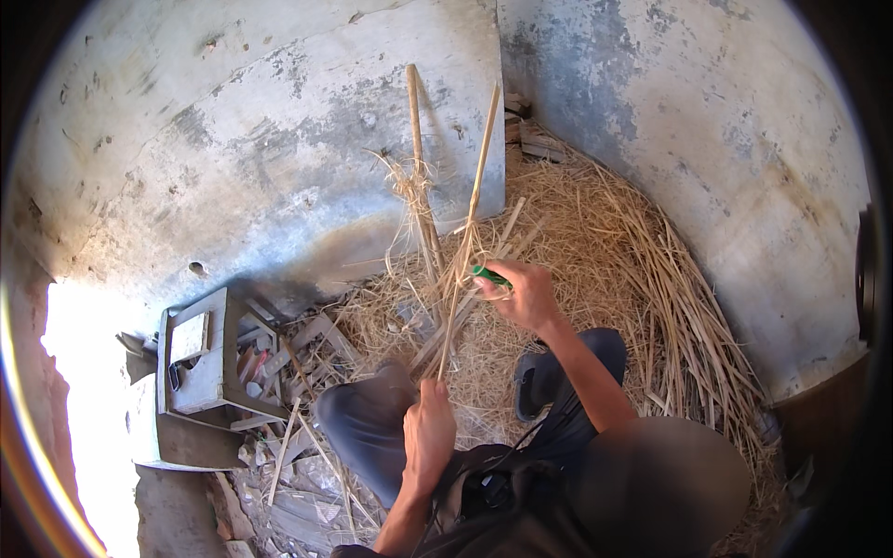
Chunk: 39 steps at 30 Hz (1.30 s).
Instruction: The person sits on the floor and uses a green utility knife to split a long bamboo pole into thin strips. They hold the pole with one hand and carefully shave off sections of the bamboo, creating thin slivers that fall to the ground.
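Left fingers (431, 398) clasp a stick (473, 209), likely light and stiff, best held at six o'clock; right fingers (511, 271) grip a green handle (489, 275).

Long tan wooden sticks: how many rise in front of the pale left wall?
2: a thicker tan stick on the left, and a thinner tan stick on the right, beyond the right hand. More may hide in the dry straw.
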Each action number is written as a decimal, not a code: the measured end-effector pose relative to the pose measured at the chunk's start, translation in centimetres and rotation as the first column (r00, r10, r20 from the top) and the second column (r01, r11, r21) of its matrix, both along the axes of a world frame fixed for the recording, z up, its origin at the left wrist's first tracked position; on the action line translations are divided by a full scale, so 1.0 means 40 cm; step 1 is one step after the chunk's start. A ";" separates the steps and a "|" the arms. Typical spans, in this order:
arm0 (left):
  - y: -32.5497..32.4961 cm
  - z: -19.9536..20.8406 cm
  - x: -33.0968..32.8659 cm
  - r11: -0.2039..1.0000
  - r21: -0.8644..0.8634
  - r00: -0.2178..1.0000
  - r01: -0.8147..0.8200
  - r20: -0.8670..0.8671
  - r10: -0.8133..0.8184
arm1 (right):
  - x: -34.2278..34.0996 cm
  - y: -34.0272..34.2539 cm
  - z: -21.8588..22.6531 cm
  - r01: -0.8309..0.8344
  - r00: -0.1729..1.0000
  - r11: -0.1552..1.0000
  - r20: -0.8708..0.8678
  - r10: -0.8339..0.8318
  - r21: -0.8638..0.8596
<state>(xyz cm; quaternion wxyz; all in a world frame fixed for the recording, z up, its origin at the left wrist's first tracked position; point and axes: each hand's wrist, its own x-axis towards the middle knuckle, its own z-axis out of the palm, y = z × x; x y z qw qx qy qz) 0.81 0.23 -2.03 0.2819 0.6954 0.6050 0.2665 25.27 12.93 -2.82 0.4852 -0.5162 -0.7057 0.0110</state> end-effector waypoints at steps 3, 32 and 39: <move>-0.013 0.000 -0.011 1.000 -0.020 1.000 0.006 -0.004 -0.006 | 0.006 0.008 -0.006 0.011 0.998 1.000 0.059 -0.012 0.005; 0.381 0.044 -0.390 0.769 -0.511 0.860 0.384 0.501 -0.097 | 0.146 0.009 0.059 -0.011 0.681 0.986 -0.723 -0.113 -0.164; 0.463 0.050 -0.389 0.762 -0.427 0.843 0.487 0.458 -0.282 | 0.257 0.007 -0.081 0.302 0.948 0.905 -0.003 -0.318 -0.301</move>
